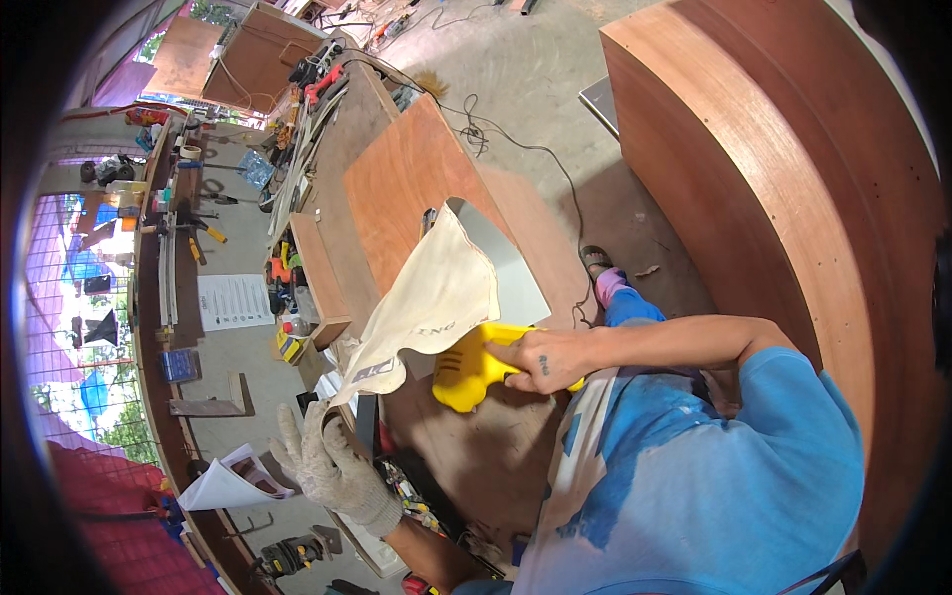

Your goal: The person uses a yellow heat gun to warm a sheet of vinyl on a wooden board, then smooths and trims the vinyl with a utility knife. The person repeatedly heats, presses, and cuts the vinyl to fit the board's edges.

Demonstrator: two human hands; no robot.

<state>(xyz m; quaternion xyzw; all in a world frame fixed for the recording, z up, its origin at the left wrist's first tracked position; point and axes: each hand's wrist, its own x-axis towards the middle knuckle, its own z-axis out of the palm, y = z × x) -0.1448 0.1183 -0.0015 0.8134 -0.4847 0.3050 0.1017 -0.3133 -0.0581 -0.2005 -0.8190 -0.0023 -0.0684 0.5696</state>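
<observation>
My left hand (342, 476), in a pale knitted work glove, is at the lower left, its thumb and a finger at the lower corner of a cream cloth (436, 288). The cloth appears pinched there, though the grip is partly hidden; the other fingers are spread. It hangs slanted in the air, its far corner raised over a plywood panel and dark print along its near edge. My bare right hand (545, 359) is wrapped round a yellow power tool (464, 372) with vent slots, just right of the cloth. The tool's kind is unclear, and the cloth's edge overlaps it.
Below lies a workbench (476, 436) with a reddish plywood panel (402, 178). A curved wooden piece (734, 149) stands at the right. On the left, a shelf (238, 357) bears hand tools, a printed sheet (236, 301) and clamps. A black cable (555, 159) crosses the floor.
</observation>
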